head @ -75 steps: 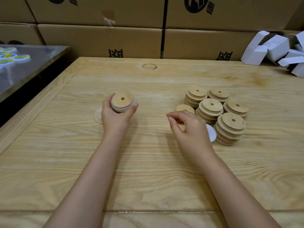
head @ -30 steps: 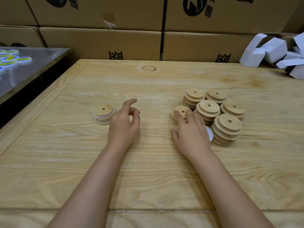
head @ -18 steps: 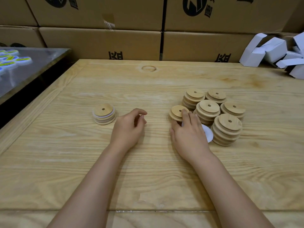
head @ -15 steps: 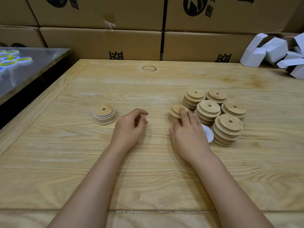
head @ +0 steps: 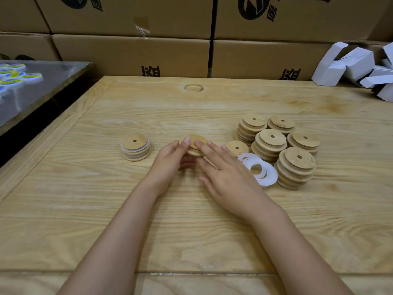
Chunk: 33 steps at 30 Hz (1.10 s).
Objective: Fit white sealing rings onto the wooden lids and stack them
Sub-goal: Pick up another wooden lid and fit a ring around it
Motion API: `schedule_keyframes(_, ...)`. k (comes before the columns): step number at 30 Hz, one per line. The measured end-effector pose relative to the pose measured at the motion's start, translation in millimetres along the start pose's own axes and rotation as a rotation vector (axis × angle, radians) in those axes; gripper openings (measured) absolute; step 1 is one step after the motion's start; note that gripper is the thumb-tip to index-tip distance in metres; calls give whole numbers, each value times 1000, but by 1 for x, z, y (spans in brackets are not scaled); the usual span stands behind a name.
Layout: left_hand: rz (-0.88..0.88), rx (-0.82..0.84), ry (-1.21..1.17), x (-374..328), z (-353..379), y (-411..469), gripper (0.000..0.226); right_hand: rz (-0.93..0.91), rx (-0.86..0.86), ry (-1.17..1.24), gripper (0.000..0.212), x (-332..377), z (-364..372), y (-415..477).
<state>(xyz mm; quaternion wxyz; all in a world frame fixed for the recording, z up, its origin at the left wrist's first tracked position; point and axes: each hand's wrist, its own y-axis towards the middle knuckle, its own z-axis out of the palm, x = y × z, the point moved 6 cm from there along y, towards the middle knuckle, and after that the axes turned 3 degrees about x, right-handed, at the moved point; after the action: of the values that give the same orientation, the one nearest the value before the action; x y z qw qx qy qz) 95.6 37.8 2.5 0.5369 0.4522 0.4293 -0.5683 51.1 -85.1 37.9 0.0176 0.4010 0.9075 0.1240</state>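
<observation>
Head: lid (head: 194,137) in left grip (head: 170,165)

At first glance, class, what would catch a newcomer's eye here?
At the centre of the table the left hand grips a wooden lid while the right hand touches it with straight fingers. At right cluster stacks of lids, white sealing rings lying beside them; a short stack with rings stands at left.

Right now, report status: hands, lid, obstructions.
Left hand pinches wooden lid, right hand fingers flat on it. No ring seen on it; white sealing rings loose beside right hand. Nothing between lid and finished stack.
</observation>
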Motion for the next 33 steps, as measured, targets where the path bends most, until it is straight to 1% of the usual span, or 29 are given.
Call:
schedule_keyframes(2, -30, 37, -61, 2, 1, 0, 22, -10, -12, 15, 36, -1, -2, -1)
schedule_keyframes(4, -35, 69, -74, 3, 3, -1, 18, -7, -38, 32, 27, -2, -6, -1)
schedule_keyframes(5, -34, 76, -65, 3, 4, -1, 17, -2, -87, 39, 20, -2, -9, -1)
schedule_keyframes(7, -40, 84, -64, 3, 7, -2, 17, 38, -255, 61, 10, -7, -18, -3)
schedule_keyframes(8, -43, 88, -59, 4, 8, -2, 18, 81, -331, 67, 10, -12, -23, -5)
schedule_keyframes(10, -48, 95, -37, 3, 9, -2, 23, 217, -392, 40, 24, -28, -28, -8)
schedule_keyframes(12, -58, 100, -24, 3, 9, -2, 27, 370, -318, -23, 36, -45, -25, -12)
schedule_keyframes(14, -62, 108, -19, 3, 9, -3, 27, 450, -176, -77, 38, -56, -18, -13)
schedule_keyframes(17, -55, 117, 3, 3, 11, -3, 24, 410, -48, -116, 43, -58, -9, -12)
schedule_keyframes(19, -48, 122, 23, 3, 13, -3, 23, 379, -1, -137, 45, -57, -5, -11)
schedule_keyframes(21, -41, 123, 32, 3, 13, -3, 23, 384, -20, -131, 44, -57, -6, -12)
schedule_keyframes(23, -35, 124, 32, 3, 13, -3, 24, 418, -65, -113, 35, -59, -9, -13)
schedule_keyframes(25, -35, 127, 28, 3, 13, -3, 24, 439, -73, -109, 31, -62, -10, -13)
schedule_keyframes(30, -44, 122, 5, 4, 13, -2, 22, 398, -8, -114, 41, -61, -6, -11)
schedule_keyframes(33, -45, 120, -4, 5, 12, -1, 21, 405, -15, -104, 41, -62, -5, -11)
